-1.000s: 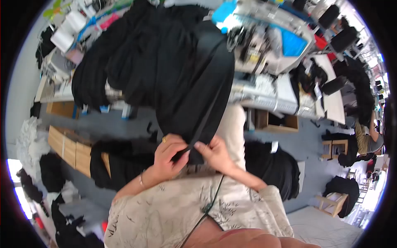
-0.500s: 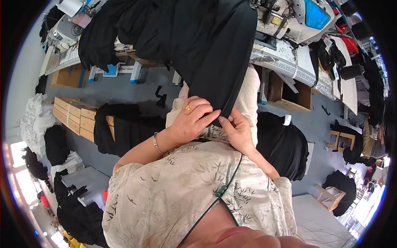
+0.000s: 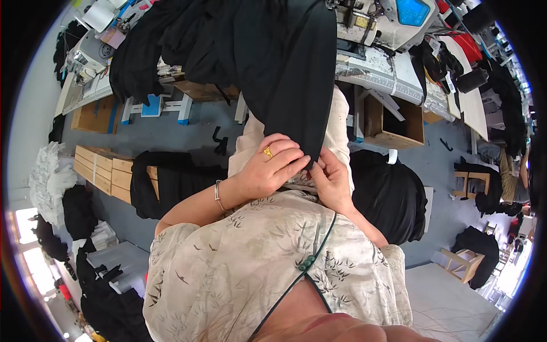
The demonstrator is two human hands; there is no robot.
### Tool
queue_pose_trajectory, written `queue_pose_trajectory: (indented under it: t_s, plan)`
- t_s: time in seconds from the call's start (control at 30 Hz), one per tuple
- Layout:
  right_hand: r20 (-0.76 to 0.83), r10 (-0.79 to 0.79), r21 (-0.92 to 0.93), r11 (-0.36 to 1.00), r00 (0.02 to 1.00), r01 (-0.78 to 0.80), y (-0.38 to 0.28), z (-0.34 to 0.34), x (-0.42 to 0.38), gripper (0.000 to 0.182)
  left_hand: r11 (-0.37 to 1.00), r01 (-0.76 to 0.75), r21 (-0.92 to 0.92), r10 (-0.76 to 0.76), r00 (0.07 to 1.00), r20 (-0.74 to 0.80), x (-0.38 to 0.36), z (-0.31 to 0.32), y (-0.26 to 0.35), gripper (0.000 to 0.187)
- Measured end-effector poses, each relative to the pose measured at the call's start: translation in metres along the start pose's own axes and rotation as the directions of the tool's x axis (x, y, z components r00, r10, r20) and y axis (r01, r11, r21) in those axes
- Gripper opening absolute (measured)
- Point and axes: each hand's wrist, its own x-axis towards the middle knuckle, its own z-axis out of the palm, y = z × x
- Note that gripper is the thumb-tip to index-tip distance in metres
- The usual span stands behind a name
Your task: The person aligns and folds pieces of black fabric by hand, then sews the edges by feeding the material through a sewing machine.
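Observation:
A long piece of black fabric (image 3: 299, 97) hangs from the worktable down over my lap. Its near end is pinched between both hands just in front of my waist. My left hand (image 3: 270, 166), with a yellow ring and a bracelet, is closed on the left side of that end, thumb and forefinger together. Close beside it, my right hand (image 3: 332, 179) grips the right edge between thumb and fingers. The fingertips of both hands nearly meet at the fabric's edge, and the fold between them is mostly hidden.
A sewing machine (image 3: 393, 23) with a blue panel stands on the worktable (image 3: 376, 74) at upper right. Under it sits an open wooden box (image 3: 393, 122). Black cloth (image 3: 387, 196) is heaped at my right, and more is draped by a wooden bench (image 3: 102, 168) at left.
The view has shifted slightly, so the table and machine appear further left and higher. Both hands still hold the fabric's end, and my left fingers have moved a little along its edge.

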Motion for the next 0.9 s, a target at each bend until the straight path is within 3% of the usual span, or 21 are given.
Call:
queue_pose_trajectory:
  t_s: [0.17, 0.3, 0.43, 0.47, 0.57, 0.67, 0.7, 0.77, 0.8, 0.83, 0.87, 0.9]
  plan:
    - [0.014, 0.011, 0.027, 1.000, 1.000, -0.011, -0.005, 0.001, -0.004, 0.028, 0.999, -0.017, 0.036, 0.016, 1.000, 0.026, 0.005, -0.005, 0.005, 0.037]
    - [-0.034, 0.043, -0.173, 0.984, 0.999, -0.048, 0.016, -0.009, -0.003, 0.030, 0.989, -0.075, 0.125, 0.074, 0.997, 0.013, -0.005, 0.002, 0.004, 0.037]
    - [0.030, 0.171, 0.114, 0.978, 0.985, -0.174, -0.007, 0.002, 0.006, 0.022, 0.991, -0.048, 0.128, 0.045, 0.999, 0.023, -0.012, 0.004, -0.003, 0.037]
    - [0.071, 0.185, 0.092, 0.977, 0.980, -0.191, -0.007, 0.000, 0.007, 0.023, 0.990, -0.041, 0.134, 0.040, 0.999, 0.011, -0.014, 0.006, -0.005, 0.036]
    - [0.099, 0.259, 0.169, 0.947, 0.961, -0.273, 0.000, -0.005, 0.014, 0.023, 0.999, -0.028, 0.029, 0.027, 0.999, 0.044, -0.013, -0.001, -0.013, 0.029]
    - [0.110, 0.294, 0.060, 0.952, 0.950, -0.301, -0.001, -0.011, 0.033, 0.025, 0.971, 0.114, -0.211, -0.105, 0.993, 0.053, -0.019, -0.002, -0.022, 0.021]
    - [-0.015, 0.369, -0.125, 0.921, 0.929, -0.368, -0.003, -0.020, 0.047, 0.033, 0.924, 0.174, -0.340, -0.170, 0.985, 0.040, -0.021, 0.000, -0.029, 0.019]
    - [-0.026, 0.228, 0.404, 0.893, 0.973, -0.198, 0.035, -0.040, 0.100, 0.039, 0.693, 0.378, -0.614, -0.335, 0.923, 0.190, -0.011, -0.022, -0.039, 0.017]
    - [-0.182, 0.275, 0.352, 0.914, 0.944, -0.199, 0.032, -0.038, 0.128, 0.041, 0.588, 0.413, -0.695, -0.348, 0.905, 0.243, 0.000, -0.041, -0.048, 0.018]
    - [-0.196, 0.230, 0.308, 0.937, 0.953, -0.163, 0.029, -0.024, 0.155, 0.042, 0.474, 0.411, -0.778, -0.358, 0.898, 0.256, 0.008, -0.059, -0.055, 0.017]
    - [-0.203, 0.187, 0.262, 0.956, 0.961, -0.130, 0.028, -0.005, 0.177, 0.042, 0.370, 0.392, -0.842, -0.351, 0.899, 0.264, 0.010, -0.073, -0.065, 0.016]
    - [-0.063, 0.140, 0.101, 0.986, 0.988, -0.133, 0.028, 0.014, 0.189, 0.048, 0.256, 0.376, -0.891, -0.350, 0.895, 0.277, 0.012, -0.085, -0.072, 0.016]
